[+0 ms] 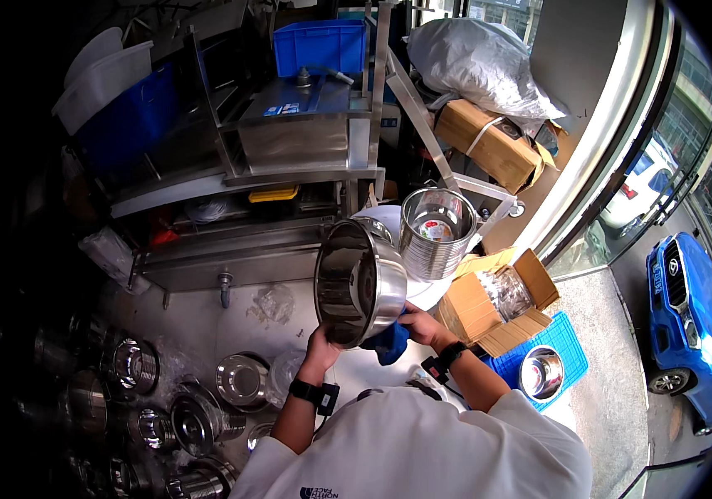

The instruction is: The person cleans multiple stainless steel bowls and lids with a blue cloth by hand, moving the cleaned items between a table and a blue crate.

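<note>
A shiny stainless steel bowl [387,293] is held up in front of me, tilted on its side with its mouth facing left. My left hand [322,354] grips its lower rim. My right hand [421,324] is at the bowl's underside and holds a blue cloth [387,343] against it; part of that hand is hidden by the cloth. Just beyond the bowl, a tall ribbed steel pot [437,240] stands upright on a white round surface [421,288], with a printed label inside its bottom. Another steel vessel shows partly behind the bowl.
Steel pots and lids [197,424] with plastic wrap crowd the floor at left. An open cardboard box [496,302] stands at right, beside a blue crate [571,349] bearing a steel bowl [541,373]. Metal racks, a blue bin [320,47] and a taped carton [487,143] stand ahead.
</note>
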Motion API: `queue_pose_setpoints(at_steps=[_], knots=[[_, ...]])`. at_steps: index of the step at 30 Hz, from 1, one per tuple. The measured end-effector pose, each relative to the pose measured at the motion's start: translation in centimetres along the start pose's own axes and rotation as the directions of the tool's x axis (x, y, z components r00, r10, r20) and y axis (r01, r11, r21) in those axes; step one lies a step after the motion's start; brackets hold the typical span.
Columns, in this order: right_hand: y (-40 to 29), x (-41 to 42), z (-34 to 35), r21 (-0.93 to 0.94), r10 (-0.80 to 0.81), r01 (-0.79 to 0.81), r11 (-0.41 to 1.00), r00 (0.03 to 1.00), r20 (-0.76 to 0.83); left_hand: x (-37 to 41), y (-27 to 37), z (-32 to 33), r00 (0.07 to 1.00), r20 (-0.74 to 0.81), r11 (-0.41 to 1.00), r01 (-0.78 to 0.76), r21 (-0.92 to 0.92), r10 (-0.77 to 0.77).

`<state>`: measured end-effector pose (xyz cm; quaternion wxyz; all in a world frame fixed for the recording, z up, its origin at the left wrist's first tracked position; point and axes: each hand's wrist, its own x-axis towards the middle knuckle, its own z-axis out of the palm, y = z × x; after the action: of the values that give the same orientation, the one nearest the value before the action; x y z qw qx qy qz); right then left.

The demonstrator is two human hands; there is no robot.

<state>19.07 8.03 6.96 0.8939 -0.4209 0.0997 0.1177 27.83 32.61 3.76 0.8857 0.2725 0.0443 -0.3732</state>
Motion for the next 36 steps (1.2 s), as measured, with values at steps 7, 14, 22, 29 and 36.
queue_pose_setpoints(at_steps=[7, 14, 22, 29, 36], knots=[[-0.1, 0.2, -2.8, -0.145, -0.007, 0.017, 0.989, 0.998, 0.068, -4.0, 2.1, -6.2, 0.943, -0.326, 0.991, -0.028, 0.131, 0.069], [1.1, 7.3, -6.1, -0.206, -0.112, 0.061, 0.977, 0.962, -0.25, -4.5, 0.8, -4.9, 0.891, -0.423, 0.983, -0.116, 0.139, 0.165], [-1.8, 10.1, -12.6, -0.497, -0.017, -0.232, 0.836, 0.894, -0.447, 1.8, 0.9, 3.4, 0.827, -0.492, 0.941, -0.121, 0.318, 0.272], [-19.2, 3.8, -10.5, -0.395, -0.234, 0.11, 0.912, 0.931, -0.28, 13.7, 0.8, 10.5, 0.898, -0.318, 0.802, -0.062, 0.594, 0.305], [-24.4, 4.3, -17.5, -0.745, -0.596, 0.153, 0.649, 0.71, -0.374, 24.1, -2.7, 18.2, 0.942, -0.098, 0.627, -0.134, 0.767, 0.321]])
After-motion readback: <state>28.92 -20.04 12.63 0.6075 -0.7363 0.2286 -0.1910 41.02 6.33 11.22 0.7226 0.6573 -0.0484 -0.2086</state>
